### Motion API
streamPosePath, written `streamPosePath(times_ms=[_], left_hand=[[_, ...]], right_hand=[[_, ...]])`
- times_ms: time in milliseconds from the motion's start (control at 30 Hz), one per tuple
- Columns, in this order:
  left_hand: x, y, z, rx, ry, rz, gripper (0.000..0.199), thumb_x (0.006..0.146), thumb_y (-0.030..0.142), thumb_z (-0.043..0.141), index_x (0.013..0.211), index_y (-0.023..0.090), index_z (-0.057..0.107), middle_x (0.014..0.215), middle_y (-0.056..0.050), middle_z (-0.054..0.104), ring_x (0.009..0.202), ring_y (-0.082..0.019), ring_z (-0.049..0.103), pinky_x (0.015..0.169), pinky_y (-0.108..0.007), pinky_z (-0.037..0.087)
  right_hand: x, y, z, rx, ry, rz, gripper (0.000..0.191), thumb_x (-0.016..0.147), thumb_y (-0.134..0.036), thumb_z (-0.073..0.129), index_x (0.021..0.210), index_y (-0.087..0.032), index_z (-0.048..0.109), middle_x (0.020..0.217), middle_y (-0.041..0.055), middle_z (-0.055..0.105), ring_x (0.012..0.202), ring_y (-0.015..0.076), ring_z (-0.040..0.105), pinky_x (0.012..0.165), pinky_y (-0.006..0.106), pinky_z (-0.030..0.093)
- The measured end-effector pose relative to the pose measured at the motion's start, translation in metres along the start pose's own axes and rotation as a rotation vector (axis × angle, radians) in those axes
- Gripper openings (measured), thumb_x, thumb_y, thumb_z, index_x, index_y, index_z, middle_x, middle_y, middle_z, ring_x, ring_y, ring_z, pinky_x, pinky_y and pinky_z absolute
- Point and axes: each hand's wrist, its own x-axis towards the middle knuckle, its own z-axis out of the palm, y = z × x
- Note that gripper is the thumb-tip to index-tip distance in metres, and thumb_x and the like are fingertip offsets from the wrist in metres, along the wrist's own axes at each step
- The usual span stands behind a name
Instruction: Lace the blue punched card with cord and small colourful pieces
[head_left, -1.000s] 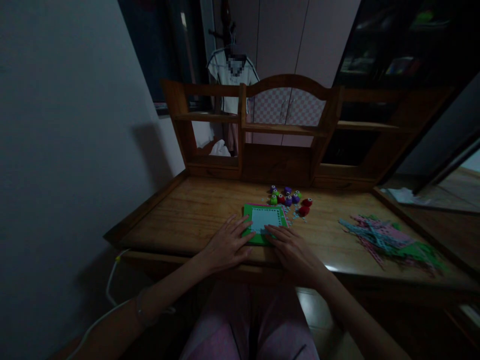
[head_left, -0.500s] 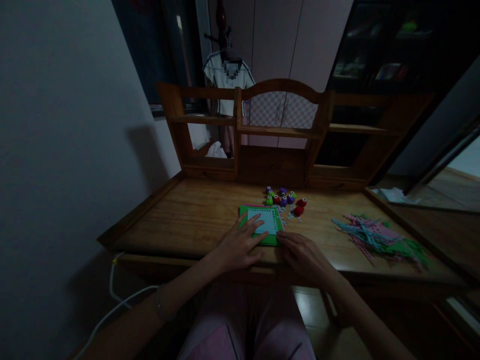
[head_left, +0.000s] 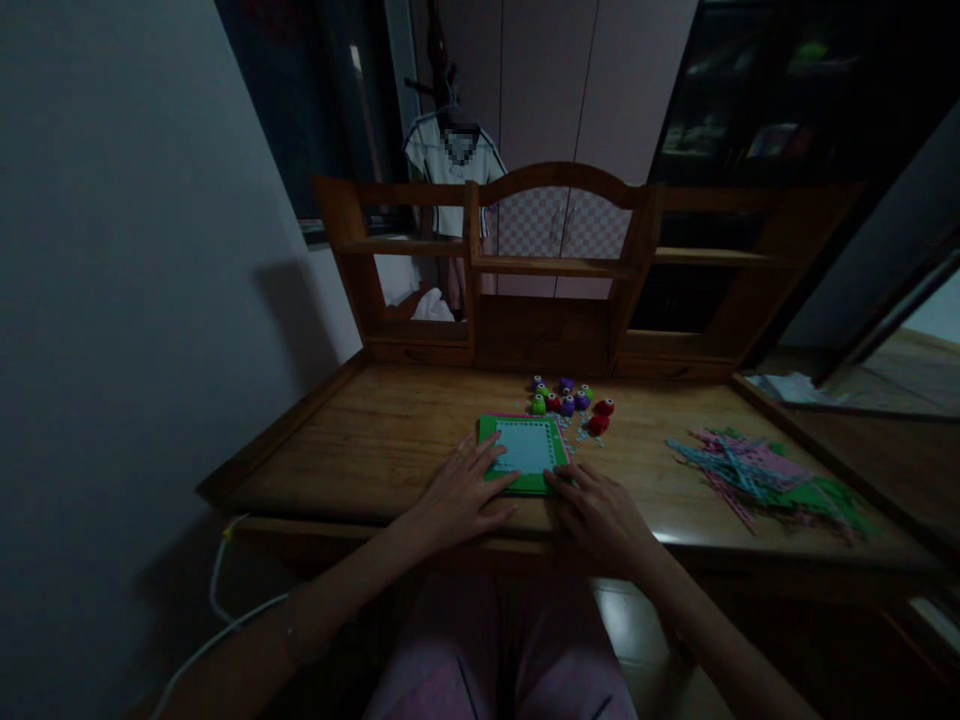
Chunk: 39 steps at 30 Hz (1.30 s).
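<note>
A light blue sheet (head_left: pixel 526 447) with a row of small punched holes along its edges lies on a larger green sheet (head_left: pixel 537 483). A pink edge shows beneath the green one. My left hand (head_left: pixel 466 492) is open, its spread fingers resting on the left side of the sheets. On the lower right corner of the green sheet rest the fingertips of my right hand (head_left: pixel 598 508), its fingers stretched out. Just behind the sheets stand several small owl-shaped punches, among them a green punch (head_left: pixel 538 405), a purple punch (head_left: pixel 568 406) and a red punch (head_left: pixel 598 425).
Small blue paper bits (head_left: pixel 582 432) are scattered around the punches. A heap of pink, blue and green paper strips (head_left: pixel 757 475) lies on the right of the wooden desk (head_left: pixel 337 440). A wooden shelf unit (head_left: pixel 555 265) closes off the back. A white cable (head_left: pixel 217 585) hangs at the left.
My left hand has drawn back to the left, off the middle of the blue sheet. The fingers of my right hand have spread slightly at the corner.
</note>
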Motion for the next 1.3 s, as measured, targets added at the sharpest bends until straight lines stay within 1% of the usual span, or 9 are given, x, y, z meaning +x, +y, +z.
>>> streamPosePath(times_ms=[200,467,533,600,700,833,967,1100,1300], left_hand=[[-0.022,-0.015,-0.010,0.038,-0.002,-0.029,0.047,0.084,0.042,0.054,0.129,0.029,0.051,0.136,-0.008,0.041,0.134,-0.030,0.025,0.110,-0.057,0.019],[-0.033,-0.017,-0.017,0.003,0.024,-0.045,0.043,0.083,0.041,0.057,0.123,0.026,0.056,0.134,-0.010,0.043,0.133,-0.030,0.026,0.109,-0.056,0.021],[-0.030,-0.016,-0.023,-0.062,0.061,-0.073,0.035,0.082,0.041,0.058,0.113,0.025,0.062,0.129,-0.009,0.046,0.129,-0.029,0.032,0.108,-0.053,0.024],[-0.020,-0.017,-0.026,-0.159,0.138,-0.165,0.025,0.085,0.038,0.054,0.102,0.023,0.066,0.121,-0.008,0.051,0.121,-0.024,0.042,0.105,-0.047,0.032],[0.004,-0.027,-0.020,-0.326,0.208,-0.313,0.024,0.090,0.034,0.046,0.099,0.020,0.063,0.108,-0.007,0.056,0.107,-0.019,0.052,0.096,-0.038,0.042],[0.029,-0.049,0.010,-0.488,-0.009,-0.220,0.024,0.084,0.034,0.055,0.102,0.020,0.062,0.102,-0.006,0.060,0.100,-0.019,0.054,0.089,-0.035,0.046],[0.034,-0.064,0.030,-0.583,-0.203,-0.217,0.015,0.080,0.028,0.058,0.090,0.017,0.064,0.094,-0.004,0.060,0.093,-0.018,0.054,0.083,-0.030,0.045],[0.031,-0.062,0.023,-0.590,-0.275,-0.165,0.010,0.080,0.026,0.058,0.083,0.018,0.064,0.091,-0.003,0.060,0.094,-0.018,0.051,0.088,-0.029,0.040],[0.026,-0.053,0.011,-0.605,-0.245,-0.231,0.023,0.079,0.030,0.062,0.098,0.019,0.058,0.099,-0.004,0.057,0.095,-0.018,0.049,0.085,-0.029,0.040]], right_hand=[[-0.004,0.005,0.004,-0.027,0.021,-0.004,0.039,0.082,-0.014,0.048,0.120,-0.019,0.056,0.118,0.0096,0.059,0.106,0.0231,0.056,0.089,0.039,0.049],[-0.007,0.003,0.004,-0.019,0.014,0.015,0.040,0.083,-0.014,0.047,0.122,-0.018,0.056,0.120,0.0096,0.059,0.108,0.0236,0.056,0.090,0.040,0.049],[-0.008,0.003,0.003,0.006,0.017,0.028,0.040,0.083,-0.015,0.047,0.122,-0.019,0.056,0.121,0.0089,0.059,0.109,0.0235,0.056,0.092,0.040,0.048],[-0.007,0.004,0.001,0.046,0.028,0.059,0.038,0.084,-0.018,0.047,0.121,-0.020,0.058,0.123,0.0080,0.059,0.108,0.0227,0.057,0.093,0.040,0.047],[0.002,0.003,-0.002,0.107,0.096,0.111,0.038,0.086,-0.021,0.047,0.122,-0.022,0.058,0.128,0.0082,0.055,0.107,0.0225,0.059,0.092,0.039,0.048],[0.027,-0.001,-0.001,0.203,0.136,0.070,0.043,0.088,-0.021,0.046,0.131,-0.023,0.050,0.132,0.0083,0.053,0.116,0.0227,0.054,0.097,0.040,0.045],[0.043,-0.005,0.011,0.271,-0.003,0.026,0.043,0.088,-0.021,0.045,0.131,-0.023,0.050,0.134,0.0068,0.052,0.120,0.0215,0.051,0.102,0.039,0.040],[0.040,-0.004,0.025,0.282,-0.027,0.021,0.046,0.087,-0.021,0.045,0.133,-0.022,0.049,0.137,0.0066,0.048,0.126,0.0212,0.045,0.107,0.040,0.034],[0.037,-0.007,0.029,0.215,-0.022,0.002,0.046,0.089,-0.021,0.043,0.134,-0.025,0.046,0.140,0.0061,0.044,0.128,0.0227,0.042,0.108,0.044,0.032]])
